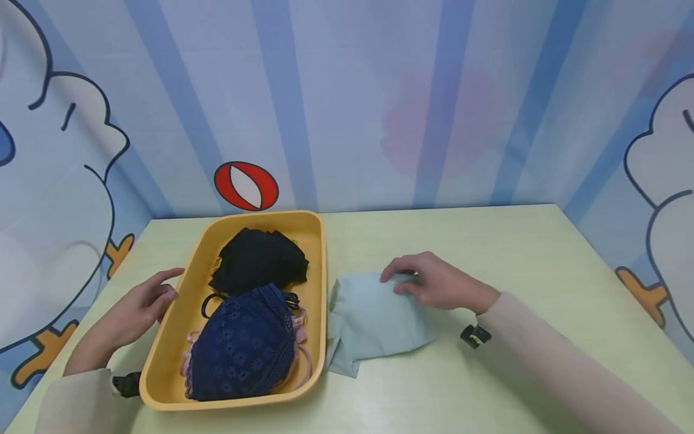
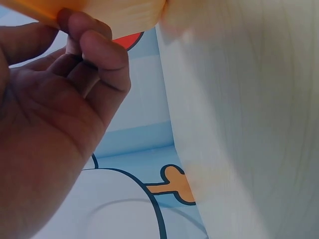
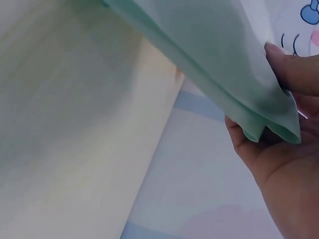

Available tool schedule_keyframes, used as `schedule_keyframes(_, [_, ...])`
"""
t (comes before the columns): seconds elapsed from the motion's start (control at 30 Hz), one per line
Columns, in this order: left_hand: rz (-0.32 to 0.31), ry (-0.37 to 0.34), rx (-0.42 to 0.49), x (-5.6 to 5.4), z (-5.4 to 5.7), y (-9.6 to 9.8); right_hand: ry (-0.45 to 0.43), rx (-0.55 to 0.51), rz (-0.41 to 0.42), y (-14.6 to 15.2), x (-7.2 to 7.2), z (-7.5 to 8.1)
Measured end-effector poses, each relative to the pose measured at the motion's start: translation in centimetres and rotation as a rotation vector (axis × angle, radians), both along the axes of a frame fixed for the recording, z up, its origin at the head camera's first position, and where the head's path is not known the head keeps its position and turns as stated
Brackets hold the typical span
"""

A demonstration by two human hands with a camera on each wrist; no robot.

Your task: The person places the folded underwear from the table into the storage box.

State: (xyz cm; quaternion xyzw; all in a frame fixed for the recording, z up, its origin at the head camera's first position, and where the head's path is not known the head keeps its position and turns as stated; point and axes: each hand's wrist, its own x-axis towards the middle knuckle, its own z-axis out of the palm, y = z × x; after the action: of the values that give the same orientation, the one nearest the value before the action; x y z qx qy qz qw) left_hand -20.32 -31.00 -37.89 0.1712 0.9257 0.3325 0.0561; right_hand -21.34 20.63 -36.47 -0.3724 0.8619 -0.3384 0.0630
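My right hand (image 1: pixel 434 280) pinches the far right part of mint-green underpants (image 1: pixel 374 322) lying folded over on the table. In the right wrist view, the thumb (image 3: pixel 294 69) is on one face of the thin fabric and the other fingers are behind it. A yellow tray (image 1: pixel 323 265) stands left of the underpants. At its left rim, my left hand (image 1: pixel 138 307) touches the side with an outstretched index finger, the others loosely bent. A navy lace bra (image 1: pixel 238 349) lies folded in the front of the tray, over pink straps and lace (image 1: pixel 302 337).
A folded black garment (image 1: pixel 260 259) lies in the far half of the tray. The pale table (image 1: pixel 488 241) ends at the back against a blue striped cloth backdrop (image 1: pixel 352 120), which also rises along both sides with printed cartoon figures.
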Motion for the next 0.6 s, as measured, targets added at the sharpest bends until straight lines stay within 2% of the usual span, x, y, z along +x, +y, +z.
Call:
schedule_keyframes(0.4, [0.027, 0.002, -0.028, 0.1, 0.1, 0.2, 0.317, -0.213, -0.176, 1.4, -1.3, 3.8])
schedule_keyframes(0.6, [0.033, 0.013, -0.041, 0.1, 0.1, 0.6, 0.438, -0.327, -0.249, 1.0, -1.7, 4.7])
